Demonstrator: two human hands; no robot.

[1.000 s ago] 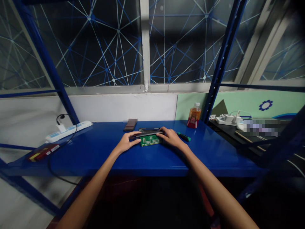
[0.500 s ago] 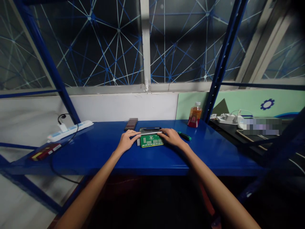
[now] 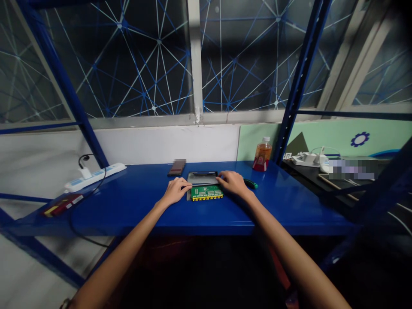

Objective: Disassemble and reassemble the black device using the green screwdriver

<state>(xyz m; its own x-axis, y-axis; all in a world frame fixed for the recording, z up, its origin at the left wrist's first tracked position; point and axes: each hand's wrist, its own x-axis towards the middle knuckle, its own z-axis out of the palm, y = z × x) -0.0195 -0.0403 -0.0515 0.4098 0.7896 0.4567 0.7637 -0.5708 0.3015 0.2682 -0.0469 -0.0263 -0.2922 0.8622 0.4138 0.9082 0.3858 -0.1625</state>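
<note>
A green circuit board [image 3: 206,191] with a row of yellow ports along its near edge lies between my hands. A thin metal edge runs along its far side, and a bit of grey metal [image 3: 189,195] shows at its left; this looks like a metal case around the board. My left hand [image 3: 175,190] pinches the far left corner, thumb and fingers together. My right hand [image 3: 232,182] grips the far right corner with bent fingers; its fingertips are partly hidden. Just behind lies a dark, shallow metal cover [image 3: 202,177].
A green-and-black screwdriver [image 3: 250,183] lies right of my right hand. Farther back are a phone [image 3: 177,168] and a drink bottle [image 3: 262,155]. At the left are a power strip [image 3: 96,177] and a red box [image 3: 61,205] on the blue table [image 3: 122,206].
The board has tilted, so its yellow ports now show along the near edge. Its far edge has come down slightly towards me, and more of the dark metal cover is visible.
</note>
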